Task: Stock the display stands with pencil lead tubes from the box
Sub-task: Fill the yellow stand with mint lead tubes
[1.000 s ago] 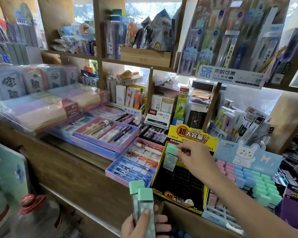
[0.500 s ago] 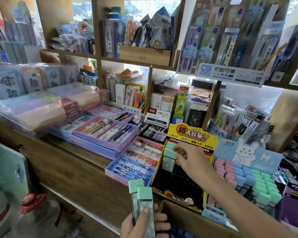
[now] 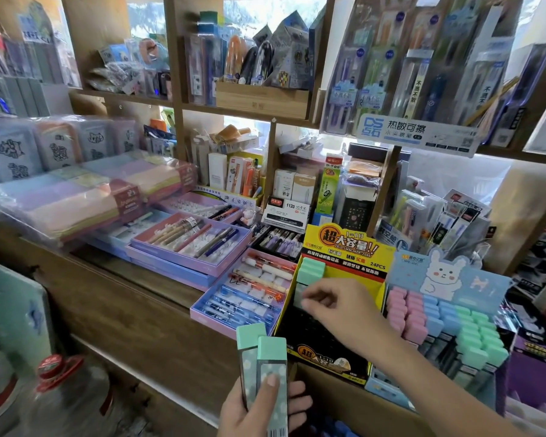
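On the yellow stand [image 3: 328, 348], the green tube [image 3: 311, 269] is now sitting in the top-left slot. The right hand [image 3: 338, 307] is sliding lower along its body, fingers curling; whether they are pinching it is not showing. Most slots are looking unfilled. The left hand [image 3: 259, 411] is gripping two more tubes [image 3: 271, 367], thumb pressing the front one, probably going in next.

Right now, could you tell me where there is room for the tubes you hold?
The black grid of the yellow stand is bare below the right hand; only its top-left corner holds tubes. The bunny stand beside it is crowded.
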Demonstrator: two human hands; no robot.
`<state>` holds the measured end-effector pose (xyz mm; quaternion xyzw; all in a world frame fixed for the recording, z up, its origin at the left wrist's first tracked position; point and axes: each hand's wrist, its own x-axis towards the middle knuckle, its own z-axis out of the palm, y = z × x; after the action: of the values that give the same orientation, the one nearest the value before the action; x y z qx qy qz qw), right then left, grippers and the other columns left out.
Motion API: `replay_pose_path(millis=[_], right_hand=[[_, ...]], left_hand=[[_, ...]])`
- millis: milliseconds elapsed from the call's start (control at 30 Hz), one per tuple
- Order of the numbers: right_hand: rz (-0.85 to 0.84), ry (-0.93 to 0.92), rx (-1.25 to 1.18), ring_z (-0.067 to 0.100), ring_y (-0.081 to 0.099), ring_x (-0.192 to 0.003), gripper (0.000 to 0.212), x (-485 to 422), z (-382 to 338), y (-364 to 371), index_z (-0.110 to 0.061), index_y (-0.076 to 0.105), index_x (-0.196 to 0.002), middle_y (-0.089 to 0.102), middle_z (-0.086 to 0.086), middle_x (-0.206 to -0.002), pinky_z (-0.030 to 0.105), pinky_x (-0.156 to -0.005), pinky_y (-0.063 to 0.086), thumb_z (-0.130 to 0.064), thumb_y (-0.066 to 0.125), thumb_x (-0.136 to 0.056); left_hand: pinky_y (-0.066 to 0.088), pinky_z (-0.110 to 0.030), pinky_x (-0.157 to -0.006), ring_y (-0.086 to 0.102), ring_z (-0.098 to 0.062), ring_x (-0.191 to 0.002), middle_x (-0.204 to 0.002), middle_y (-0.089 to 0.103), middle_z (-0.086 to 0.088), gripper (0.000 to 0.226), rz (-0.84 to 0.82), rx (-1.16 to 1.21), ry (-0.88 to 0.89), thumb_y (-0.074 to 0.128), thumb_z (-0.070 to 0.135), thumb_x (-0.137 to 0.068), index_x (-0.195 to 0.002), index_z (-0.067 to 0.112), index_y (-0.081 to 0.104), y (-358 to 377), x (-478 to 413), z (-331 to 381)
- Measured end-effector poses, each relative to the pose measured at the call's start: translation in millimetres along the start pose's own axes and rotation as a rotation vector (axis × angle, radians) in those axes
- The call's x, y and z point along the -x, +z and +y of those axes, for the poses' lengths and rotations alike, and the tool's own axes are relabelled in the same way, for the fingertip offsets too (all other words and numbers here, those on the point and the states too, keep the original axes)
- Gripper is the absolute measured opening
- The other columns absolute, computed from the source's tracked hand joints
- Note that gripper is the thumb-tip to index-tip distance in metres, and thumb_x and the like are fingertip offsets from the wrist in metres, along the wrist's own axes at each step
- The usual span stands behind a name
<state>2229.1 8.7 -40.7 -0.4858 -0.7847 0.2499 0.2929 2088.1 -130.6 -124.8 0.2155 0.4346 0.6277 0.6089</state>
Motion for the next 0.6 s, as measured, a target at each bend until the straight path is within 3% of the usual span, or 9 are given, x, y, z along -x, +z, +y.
replay_pose_path(millis=[133, 200, 367, 500, 600], right_hand=[[-0.260, 0.068, -0.237, 0.011, 0.070, -0.070, 0.006, 21.2, -8.6, 9.7, -0.028, 0.079, -0.096, 0.077, -0.002, -0.086, 0.017, -0.061, 0.052, -0.027, 0.075, -0.091], [-0.339, 0.091, -0.300, 0.009, 0.066, -0.068, 0.015, 28.3, -9.3, 14.4, -0.019, 0.078, -0.104, 0.077, 0.007, -0.092, 0.019, -0.059, 0.051, -0.026, 0.075, -0.092], [-0.383, 0.134, -0.424, 0.016, 0.063, -0.067, 0.017, 34.8, -7.2, 22.0, -0.007, 0.075, -0.107, 0.073, 0.026, -0.093, 0.024, -0.055, 0.050, -0.015, 0.075, -0.092], [-0.340, 0.157, -0.460, 0.014, 0.063, -0.062, 0.011, 31.6, -3.2, 16.8, -0.011, 0.075, -0.101, 0.075, 0.012, -0.078, 0.024, -0.053, 0.049, -0.015, 0.076, -0.091], [-0.211, 0.171, -0.425, 0.009, 0.063, -0.057, 0.009, 23.8, 1.1, 4.8, -0.017, 0.074, -0.099, 0.076, 0.001, -0.072, 0.022, -0.053, 0.049, -0.016, 0.077, -0.090]], left_hand=[[0.063, -0.038, -0.063, 0.076, -0.042, -0.088, -0.097, 0.077, -0.024, 0.049, 0.033, -0.013, -0.010, 0.081, 0.042, -0.074, -0.117, 0.023, 0.068, -0.1, -1.1, -3.4], [0.064, -0.038, -0.065, 0.076, -0.040, -0.088, -0.097, 0.078, -0.022, 0.051, 0.055, -0.035, -0.007, 0.086, 0.044, -0.072, -0.116, 0.026, 0.070, 0.0, -1.8, -6.8], [0.064, -0.040, -0.068, 0.077, -0.039, -0.087, -0.095, 0.078, -0.019, 0.050, 0.084, -0.063, 0.044, 0.084, 0.060, -0.057, -0.098, 0.034, 0.078, 2.0, 1.6, -7.8], [0.063, -0.040, -0.060, 0.076, -0.043, -0.082, -0.095, 0.078, -0.021, 0.038, 0.109, -0.009, 0.047, 0.080, 0.045, -0.077, -0.106, 0.021, 0.076, 3.1, 1.6, -6.4], [0.062, -0.046, -0.062, 0.075, -0.046, -0.081, -0.092, 0.078, -0.021, 0.022, 0.082, 0.065, -0.014, 0.065, 0.032, -0.089, -0.098, 0.016, 0.077, 5.3, 1.7, 1.5]])
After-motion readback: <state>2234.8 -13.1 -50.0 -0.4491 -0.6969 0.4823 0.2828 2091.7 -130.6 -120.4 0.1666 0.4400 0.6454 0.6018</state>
